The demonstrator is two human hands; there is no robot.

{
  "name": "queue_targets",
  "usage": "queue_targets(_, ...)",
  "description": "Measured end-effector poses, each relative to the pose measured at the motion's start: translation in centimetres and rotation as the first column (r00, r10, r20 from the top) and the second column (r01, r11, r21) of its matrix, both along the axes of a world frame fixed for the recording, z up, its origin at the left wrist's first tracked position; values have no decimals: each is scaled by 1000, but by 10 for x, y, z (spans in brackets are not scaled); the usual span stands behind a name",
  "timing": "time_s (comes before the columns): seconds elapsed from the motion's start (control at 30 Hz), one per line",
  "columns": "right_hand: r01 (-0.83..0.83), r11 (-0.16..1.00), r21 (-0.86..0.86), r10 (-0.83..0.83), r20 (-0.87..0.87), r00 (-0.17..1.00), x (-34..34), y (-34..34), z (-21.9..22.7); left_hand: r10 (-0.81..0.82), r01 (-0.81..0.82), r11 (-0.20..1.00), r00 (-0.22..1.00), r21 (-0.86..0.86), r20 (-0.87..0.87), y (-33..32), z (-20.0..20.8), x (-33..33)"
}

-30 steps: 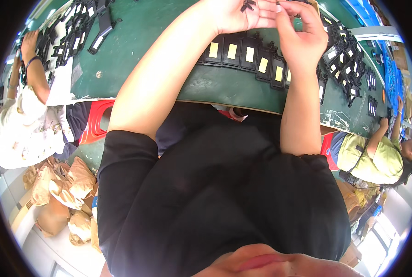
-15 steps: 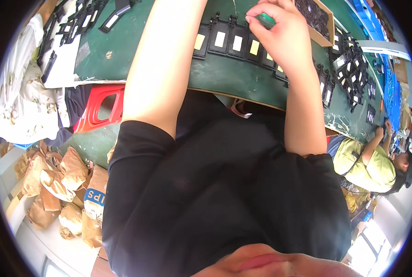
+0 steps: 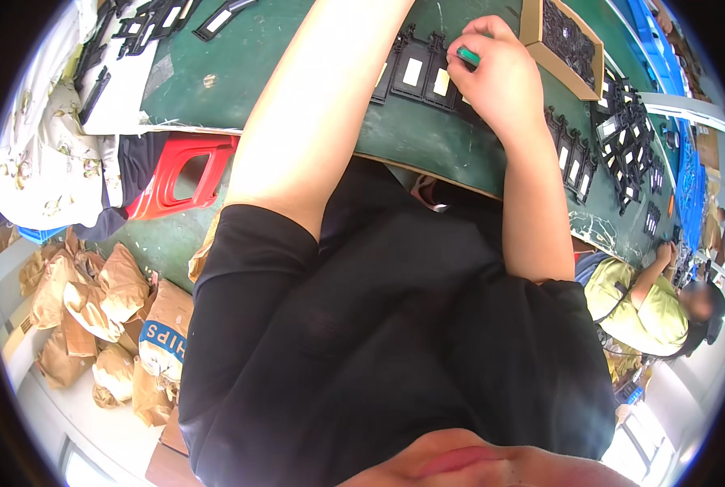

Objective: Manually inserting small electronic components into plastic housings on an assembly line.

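Note:
My left forearm (image 3: 318, 97) reaches up across the green table (image 3: 208, 81) and leaves the picture at the top, so its hand is hidden. My right hand (image 3: 504, 85) is closed around a small tool with a green handle (image 3: 467, 56); its exact kind does not show. It hovers over the right part of a row of flat black plastic frames (image 3: 412, 73) with white and pale yellow rectangles in them. More such frames (image 3: 572, 158) lie beside my right forearm.
An open cardboard box (image 3: 559, 68) of small black parts stands beyond my right hand. Piled black frames (image 3: 622, 146) lie farther right, where a co-worker in yellow-green (image 3: 642, 304) works. At left are a red stool (image 3: 155, 187), another person's floral garment (image 3: 42, 154) and brown paper bags (image 3: 123, 284).
My right hand, still holding the green-handled tool, has shifted slightly lower. My left forearm leans farther right and covers more of the row. The whole view has shifted a little.

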State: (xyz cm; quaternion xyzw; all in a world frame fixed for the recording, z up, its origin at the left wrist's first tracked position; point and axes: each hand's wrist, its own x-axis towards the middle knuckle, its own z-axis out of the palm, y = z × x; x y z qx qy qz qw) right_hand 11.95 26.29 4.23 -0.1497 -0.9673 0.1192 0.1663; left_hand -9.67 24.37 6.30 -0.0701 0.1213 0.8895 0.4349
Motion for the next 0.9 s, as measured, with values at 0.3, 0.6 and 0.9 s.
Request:
queue_targets(0.3, 2, 999, 43, -4, 34, 999, 0, -3, -3, -50, 47, 999, 991, -28, -124, 0, -2, 1)
queue_targets(0.6, 12, 996, 84, -17, 65, 998, 5, -9, 3, -89, 86, 996, 984, -27, -155, 2, -9, 2)
queue_targets(0.9, -180, 975, -132, 128, -330, 935, 9, 4, 23, -202, 209, 978, 968, 28, -150, 6, -15, 2)
